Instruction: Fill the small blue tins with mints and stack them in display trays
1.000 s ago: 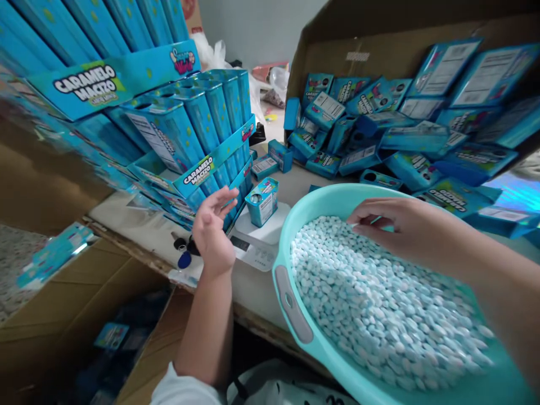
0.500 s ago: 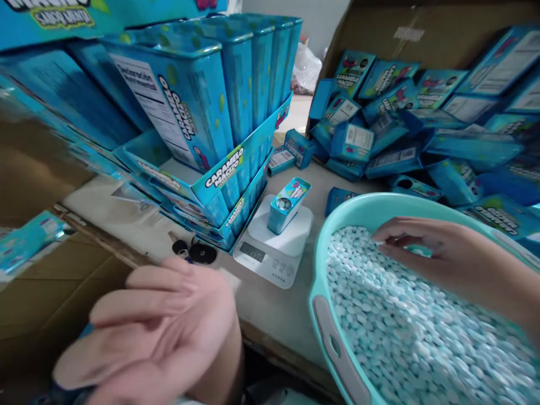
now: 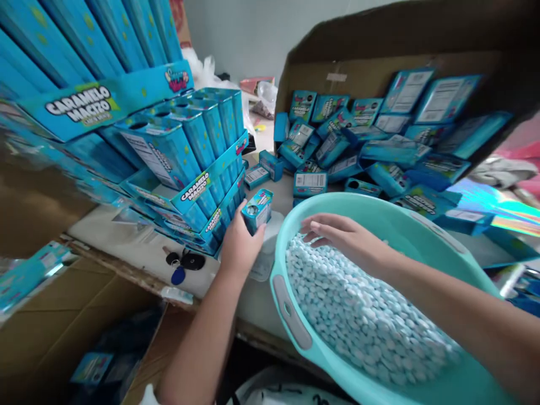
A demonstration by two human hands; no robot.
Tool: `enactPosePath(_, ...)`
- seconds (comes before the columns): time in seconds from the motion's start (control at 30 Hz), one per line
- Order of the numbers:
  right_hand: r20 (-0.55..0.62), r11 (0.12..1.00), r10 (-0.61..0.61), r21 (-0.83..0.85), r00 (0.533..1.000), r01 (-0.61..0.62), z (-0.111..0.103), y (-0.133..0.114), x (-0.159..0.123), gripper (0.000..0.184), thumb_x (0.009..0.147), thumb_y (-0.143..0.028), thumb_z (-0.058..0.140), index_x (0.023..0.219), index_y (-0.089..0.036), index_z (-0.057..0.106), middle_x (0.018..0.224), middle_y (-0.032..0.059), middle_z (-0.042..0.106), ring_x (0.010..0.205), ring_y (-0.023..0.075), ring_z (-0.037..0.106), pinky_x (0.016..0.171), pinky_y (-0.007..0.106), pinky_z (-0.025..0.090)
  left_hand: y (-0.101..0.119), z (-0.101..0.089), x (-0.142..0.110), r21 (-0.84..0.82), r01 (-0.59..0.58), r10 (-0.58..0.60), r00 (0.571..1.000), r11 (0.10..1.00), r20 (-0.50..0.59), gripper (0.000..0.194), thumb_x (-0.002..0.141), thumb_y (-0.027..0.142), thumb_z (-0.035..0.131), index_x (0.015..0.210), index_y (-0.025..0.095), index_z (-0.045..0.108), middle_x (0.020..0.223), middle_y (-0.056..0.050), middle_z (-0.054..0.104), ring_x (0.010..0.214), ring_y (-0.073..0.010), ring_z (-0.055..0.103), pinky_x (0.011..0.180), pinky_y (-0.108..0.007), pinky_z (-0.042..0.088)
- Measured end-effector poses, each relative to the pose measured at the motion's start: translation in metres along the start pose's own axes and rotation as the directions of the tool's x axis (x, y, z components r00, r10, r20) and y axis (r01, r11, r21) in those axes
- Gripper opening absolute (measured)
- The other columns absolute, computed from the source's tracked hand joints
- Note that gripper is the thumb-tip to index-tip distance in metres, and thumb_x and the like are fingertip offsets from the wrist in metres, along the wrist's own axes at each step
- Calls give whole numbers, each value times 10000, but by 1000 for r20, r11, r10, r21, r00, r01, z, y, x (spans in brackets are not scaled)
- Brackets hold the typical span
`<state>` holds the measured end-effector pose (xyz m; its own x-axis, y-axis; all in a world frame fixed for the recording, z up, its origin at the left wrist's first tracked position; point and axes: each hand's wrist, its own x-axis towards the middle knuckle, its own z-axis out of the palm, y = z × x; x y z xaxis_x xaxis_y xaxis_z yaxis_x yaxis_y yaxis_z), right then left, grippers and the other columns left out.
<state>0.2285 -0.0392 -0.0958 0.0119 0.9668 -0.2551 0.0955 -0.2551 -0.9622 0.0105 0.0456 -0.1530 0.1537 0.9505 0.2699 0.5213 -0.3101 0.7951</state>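
Observation:
My left hand (image 3: pixel 240 244) is wrapped round a small blue candy tin (image 3: pixel 257 209) that stands on a white scale (image 3: pixel 266 247), mostly hidden behind the hand. My right hand (image 3: pixel 343 236) reaches into a teal basin (image 3: pixel 291 306) heaped with pale blue and white candy tablets (image 3: pixel 358 315); its fingers are curled down into the tablets and their tips are hidden. The tin's round top opening faces up and toward me.
Blue "Caramelo Macizo" display trays (image 3: pixel 198 185) with tall tins are stacked at the left. A cardboard box (image 3: pixel 379 73) full of loose blue tins lies tipped at the back right. Keys (image 3: pixel 183 263) lie on the table edge. Open cartons stand below left.
My left hand came back from low and close to the camera and closed on the tin on the scale. My right hand stayed in the basin, reaching further left.

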Motion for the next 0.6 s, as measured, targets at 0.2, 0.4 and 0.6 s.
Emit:
enactPosePath(0.2,249,717,90,656,964,-237,3,-4,-5,415,1039,-474,378,989,-161,645,913,87,705,916,207,697,878,344,546,56,-23,7,326,-727,755,654,605,56,432,911,231,642,1340,271,621,1278,-66,690,1165,-260,621,1029,-424,488)
enactPosePath(0.4,199,548,46,814,979,-191,-6,-14,-7,564,1054,-511,204,925,-150,618,703,69,650,676,199,657,715,330,574,93,-23,24,466,-884,912,210,23,352,417,940,151,612,1345,247,613,1229,-43,722,1160,-231,624,971,-387,483)
enactPosePath(0.6,130,505,79,850,988,-152,-15,-13,-3,495,1052,-495,272,828,-180,581,630,27,606,593,167,592,661,316,558,81,-11,33,502,-865,964,144,13,223,535,881,158,705,1382,292,578,1155,-27,741,1143,-221,628,960,-362,492)
